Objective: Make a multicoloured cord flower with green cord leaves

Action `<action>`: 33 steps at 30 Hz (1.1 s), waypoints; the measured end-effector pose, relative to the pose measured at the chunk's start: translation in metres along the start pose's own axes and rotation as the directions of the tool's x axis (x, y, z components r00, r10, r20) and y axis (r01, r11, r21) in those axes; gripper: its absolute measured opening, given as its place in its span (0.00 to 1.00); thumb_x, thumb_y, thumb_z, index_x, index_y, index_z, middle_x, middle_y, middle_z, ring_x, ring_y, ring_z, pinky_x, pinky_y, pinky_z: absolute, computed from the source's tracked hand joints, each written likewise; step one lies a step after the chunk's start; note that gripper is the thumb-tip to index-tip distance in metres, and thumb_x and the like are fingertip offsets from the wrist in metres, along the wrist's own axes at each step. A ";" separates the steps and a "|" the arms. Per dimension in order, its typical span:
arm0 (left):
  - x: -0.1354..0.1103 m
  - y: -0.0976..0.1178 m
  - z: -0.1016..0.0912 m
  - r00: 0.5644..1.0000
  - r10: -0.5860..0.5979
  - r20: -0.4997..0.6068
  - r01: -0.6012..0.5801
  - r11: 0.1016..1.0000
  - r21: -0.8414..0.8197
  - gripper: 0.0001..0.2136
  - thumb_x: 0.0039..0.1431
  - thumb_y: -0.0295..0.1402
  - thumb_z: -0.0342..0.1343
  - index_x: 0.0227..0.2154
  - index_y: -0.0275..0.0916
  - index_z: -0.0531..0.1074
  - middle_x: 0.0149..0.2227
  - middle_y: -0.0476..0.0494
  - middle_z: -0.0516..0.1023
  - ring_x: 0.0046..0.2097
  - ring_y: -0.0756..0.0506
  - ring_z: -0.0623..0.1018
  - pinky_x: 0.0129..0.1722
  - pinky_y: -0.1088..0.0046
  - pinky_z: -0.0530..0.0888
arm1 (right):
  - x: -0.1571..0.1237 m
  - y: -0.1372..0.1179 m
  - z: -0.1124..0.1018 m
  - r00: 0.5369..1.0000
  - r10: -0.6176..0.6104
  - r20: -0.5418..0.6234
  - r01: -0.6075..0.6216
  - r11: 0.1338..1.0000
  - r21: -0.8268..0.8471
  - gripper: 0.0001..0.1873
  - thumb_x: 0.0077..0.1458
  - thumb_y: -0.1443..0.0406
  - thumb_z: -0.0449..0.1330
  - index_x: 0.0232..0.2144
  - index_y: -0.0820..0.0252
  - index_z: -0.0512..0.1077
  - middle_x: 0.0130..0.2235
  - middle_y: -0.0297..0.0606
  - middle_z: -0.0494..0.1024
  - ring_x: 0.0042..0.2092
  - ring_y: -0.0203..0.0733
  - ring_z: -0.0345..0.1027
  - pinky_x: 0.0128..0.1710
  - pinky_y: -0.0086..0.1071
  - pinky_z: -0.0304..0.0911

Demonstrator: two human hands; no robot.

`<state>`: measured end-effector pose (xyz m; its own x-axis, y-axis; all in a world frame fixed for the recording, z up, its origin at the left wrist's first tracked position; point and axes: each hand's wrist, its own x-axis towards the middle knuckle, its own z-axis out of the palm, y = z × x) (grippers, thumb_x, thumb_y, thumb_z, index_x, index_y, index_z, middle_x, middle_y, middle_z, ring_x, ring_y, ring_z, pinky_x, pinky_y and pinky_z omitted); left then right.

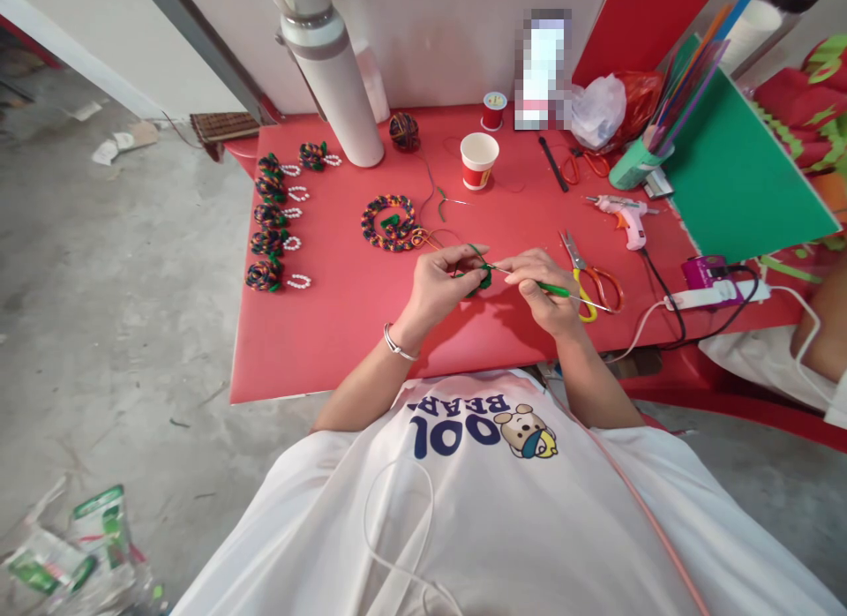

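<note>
My left hand (440, 289) pinches a small dark green crocheted piece (486, 279) above the red table, its fingers closed on the work. In my right hand (546, 289) is a crochet hook (554, 289) with a green handle, its metal tip reaching into the green piece. Beyond my left hand lies a curled multicoloured crocheted strip (371, 235) with a green bit inside the curl. A needle (458, 201) and a short green yarn end (442, 208) rest past my hands. Scissors (588, 276) with orange and yellow handles lie beside my right hand.
Several multicoloured yarn flowers (265, 274) with white bead loops line the red table's (297, 347) left side. Toward the back stand a flask (337, 86), a yarn ball (403, 131) and a paper cup (479, 161). A pink glue gun (625, 217) and power strip (705, 294) occupy the right.
</note>
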<state>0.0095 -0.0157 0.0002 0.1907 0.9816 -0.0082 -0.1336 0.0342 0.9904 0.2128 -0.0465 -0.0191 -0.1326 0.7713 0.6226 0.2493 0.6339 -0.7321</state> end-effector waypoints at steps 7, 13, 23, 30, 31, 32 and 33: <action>-0.001 0.001 0.000 1.000 0.029 0.006 -0.029 0.998 0.047 0.15 0.47 0.28 0.68 0.41 0.36 0.86 0.31 0.47 0.84 0.32 0.49 0.80 0.33 0.75 0.77 | -0.002 0.002 0.007 0.998 -0.025 -0.064 0.026 1.000 0.010 0.10 0.71 0.53 0.60 0.43 0.41 0.82 0.48 0.31 0.89 0.48 0.48 0.80 0.51 0.50 0.73; -0.001 0.001 0.000 1.000 0.012 -0.015 -0.012 1.000 0.007 0.16 0.47 0.29 0.69 0.41 0.36 0.85 0.30 0.47 0.82 0.30 0.49 0.79 0.31 0.74 0.75 | -0.001 0.000 0.011 0.997 -0.041 -0.068 0.039 0.999 -0.034 0.10 0.71 0.54 0.60 0.43 0.42 0.82 0.48 0.31 0.89 0.47 0.47 0.81 0.51 0.50 0.73; -0.004 0.002 0.001 0.999 0.026 -0.044 -0.026 1.000 -0.002 0.16 0.47 0.29 0.69 0.42 0.36 0.86 0.29 0.47 0.83 0.30 0.50 0.79 0.31 0.75 0.75 | -0.004 0.000 0.021 0.993 -0.035 -0.117 0.032 0.999 -0.025 0.10 0.71 0.54 0.61 0.43 0.41 0.83 0.47 0.32 0.88 0.47 0.48 0.81 0.50 0.49 0.74; -0.003 0.000 0.003 0.988 -0.149 0.045 0.155 0.941 -0.299 0.22 0.40 0.33 0.77 0.42 0.35 0.84 0.28 0.49 0.80 0.25 0.53 0.74 0.23 0.78 0.68 | -0.009 0.003 0.031 0.977 -0.115 -0.180 0.097 0.989 -0.108 0.09 0.70 0.52 0.62 0.45 0.38 0.83 0.46 0.32 0.86 0.46 0.46 0.78 0.50 0.48 0.72; -0.003 0.000 0.003 0.981 -0.180 0.068 0.193 0.922 -0.336 0.23 0.39 0.33 0.78 0.42 0.36 0.84 0.27 0.49 0.80 0.24 0.54 0.72 0.21 0.78 0.64 | -0.009 0.003 0.033 0.974 -0.137 -0.182 0.118 0.986 -0.115 0.09 0.70 0.52 0.62 0.46 0.37 0.82 0.47 0.32 0.86 0.47 0.46 0.78 0.50 0.47 0.72; -0.002 0.000 0.003 0.974 -0.208 0.088 0.226 0.903 -0.366 0.23 0.39 0.34 0.79 0.42 0.36 0.84 0.27 0.50 0.79 0.22 0.55 0.70 0.19 0.79 0.61 | -0.009 0.003 0.034 0.970 -0.157 -0.184 0.136 0.983 -0.122 0.10 0.70 0.52 0.61 0.47 0.37 0.82 0.47 0.32 0.86 0.47 0.46 0.78 0.50 0.47 0.72; -0.002 -0.001 0.003 0.968 -0.230 0.103 0.251 0.887 -0.388 0.23 0.38 0.34 0.79 0.42 0.36 0.84 0.27 0.50 0.79 0.22 0.56 0.68 0.18 0.79 0.58 | -0.009 0.003 0.035 0.968 -0.172 -0.183 0.149 0.980 -0.132 0.10 0.70 0.51 0.61 0.48 0.37 0.82 0.48 0.33 0.86 0.47 0.46 0.78 0.51 0.46 0.72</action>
<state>0.0117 -0.0183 -0.0004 0.3149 0.9230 -0.2212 -0.4475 0.3499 0.8230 0.1807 -0.0499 -0.0366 0.0044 0.6267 0.7792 0.3516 0.7285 -0.5879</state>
